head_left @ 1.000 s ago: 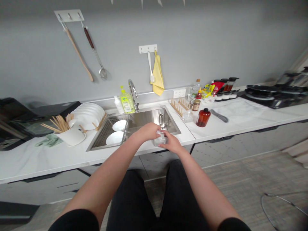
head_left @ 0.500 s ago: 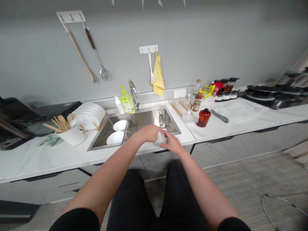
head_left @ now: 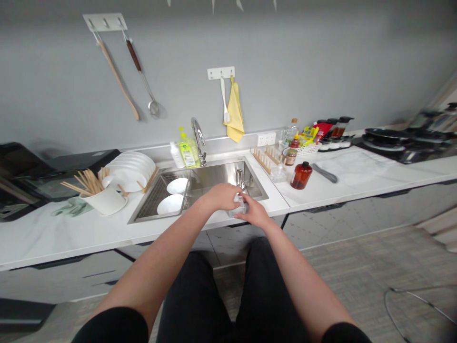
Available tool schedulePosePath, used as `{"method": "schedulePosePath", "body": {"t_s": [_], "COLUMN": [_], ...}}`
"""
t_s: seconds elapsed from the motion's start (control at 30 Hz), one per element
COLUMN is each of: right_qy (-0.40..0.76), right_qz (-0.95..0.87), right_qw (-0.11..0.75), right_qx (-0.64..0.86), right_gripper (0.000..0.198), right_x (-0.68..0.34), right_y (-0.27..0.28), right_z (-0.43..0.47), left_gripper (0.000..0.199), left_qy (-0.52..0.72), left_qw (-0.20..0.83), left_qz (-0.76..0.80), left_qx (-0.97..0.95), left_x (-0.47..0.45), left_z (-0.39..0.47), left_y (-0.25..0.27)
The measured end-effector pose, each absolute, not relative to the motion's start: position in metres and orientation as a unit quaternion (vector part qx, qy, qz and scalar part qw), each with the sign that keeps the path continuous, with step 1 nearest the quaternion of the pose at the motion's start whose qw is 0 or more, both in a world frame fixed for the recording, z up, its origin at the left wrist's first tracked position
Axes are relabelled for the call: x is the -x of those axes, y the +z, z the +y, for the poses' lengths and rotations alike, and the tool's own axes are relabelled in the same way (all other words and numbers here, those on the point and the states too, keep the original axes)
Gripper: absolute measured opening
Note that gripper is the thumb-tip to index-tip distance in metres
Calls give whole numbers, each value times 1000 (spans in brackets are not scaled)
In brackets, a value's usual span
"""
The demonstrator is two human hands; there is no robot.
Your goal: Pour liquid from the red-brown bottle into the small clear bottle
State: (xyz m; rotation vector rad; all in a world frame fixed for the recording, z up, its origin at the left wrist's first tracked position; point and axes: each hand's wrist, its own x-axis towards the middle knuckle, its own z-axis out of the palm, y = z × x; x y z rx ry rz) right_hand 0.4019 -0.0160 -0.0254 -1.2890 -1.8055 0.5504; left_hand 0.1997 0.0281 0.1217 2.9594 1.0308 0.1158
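Note:
At the front edge of the sink, both my hands are on a small clear container [head_left: 238, 208], apparently glass or plastic. My left hand [head_left: 223, 196] is closed over its top from the left, with the fingertips partly hidden. Curved around the right side is my right hand [head_left: 253, 210], thumb low and fingers near the top. The container appears to sit on the counter's front strip. Behind my hands is the steel sink [head_left: 217, 174], with a faucet [head_left: 198, 140] at its back. Two white bowls [head_left: 170, 204] lie in the rack on its left side.
To the right are an amber bottle [head_left: 301, 176], a grey long-handled utensil [head_left: 324, 173] and a wooden rack [head_left: 262, 162]. On the left stand a chopstick holder [head_left: 107, 201] and white plates [head_left: 130, 174]. Yellow-green dish soap [head_left: 188, 152] stands behind the sink.
My left hand has shifted slightly right and over the top of the clear container, covering more of it. The right hand stays around its side.

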Motion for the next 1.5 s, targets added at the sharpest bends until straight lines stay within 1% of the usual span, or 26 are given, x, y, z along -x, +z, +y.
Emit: {"method": "schedulePosePath", "body": {"t_s": [0.13, 0.23, 0.3, 0.4, 0.43, 0.5, 0.6, 0.67, 0.73, 0.83, 0.87, 0.9, 0.97, 1.0, 1.07, 1.13, 1.2, 1.23, 1.33, 1.37, 1.5], "right_qy": [219, 221, 221, 218, 217, 219, 223, 222, 222, 222, 221, 221, 220, 221, 220, 221, 221, 221, 223, 224, 224], "right_qz": [-719, -719, -720, -725, -725, -723, -722, -723, -723, -722, -722, -721, -721, -720, -719, -721, -722, -722, -722, -723, -724], "right_qw": [408, 411, 413, 410, 409, 409, 408, 406, 404, 401, 401, 400, 398, 397, 399, 402, 404, 404, 410, 412, 414], "right_qx": [518, 516, 512, 509, 510, 513, 513, 512, 514, 519, 519, 520, 524, 525, 525, 520, 517, 515, 510, 508, 504], "right_gripper": [98, 99, 98, 96, 96, 97, 96, 93, 93, 95, 96, 96, 97, 97, 97, 96, 96, 96, 95, 95, 94], "right_x": [-402, -403, -403, -402, -402, -402, -401, -401, -401, -401, -400, -400, -400, -400, -400, -401, -401, -401, -401, -401, -400], "right_y": [-26, -27, -28, -29, -29, -28, -26, -25, -24, -25, -25, -25, -24, -24, -24, -24, -25, -25, -26, -26, -24], "right_z": [-16, -16, -15, -15, -15, -16, -17, -18, -18, -17, -17, -17, -17, -18, -18, -19, -18, -18, -17, -17, -19], "left_gripper": [23, 35, 34, 27, 29, 40, 51, 61, 62, 45, 44, 48, 65, 73, 80, 78, 69, 69, 84, 85, 76], "left_qy": [23, 22, 23, 5, 2, 8, 36, 60, 88, 117, 121, 126, 153, 178, 241, 290, 305, 306, 323, 335, 372], "left_qw": [0, -9, -19, -14, -12, -10, -17, -10, 10, 43, 49, 56, 84, 103, 141, 170, 189, 205, 257, 268, 272], "left_qz": [327, 330, 350, 339, 329, 329, 381, 423, 446, 437, 430, 423, 403, 392, 383, 401, 420, 413, 354, 340, 358], "left_qx": [-945, -944, -936, -941, -944, -944, -924, -904, -891, -891, -894, -896, -898, -897, -881, -852, -834, -833, -839, -837, -812], "left_x": [-199, -197, -196, -195, -195, -195, -195, -196, -197, -197, -196, -196, -194, -193, -192, -190, -189, -188, -185, -185, -187], "left_z": [26, 25, 24, 24, 23, 23, 21, 21, 20, 17, 17, 16, 16, 16, 18, 20, 21, 22, 23, 23, 26], "left_y": [124, 125, 126, 127, 127, 127, 123, 118, 113, 105, 102, 98, 89, 84, 71, 58, 48, 44, 38, 37, 28]}}
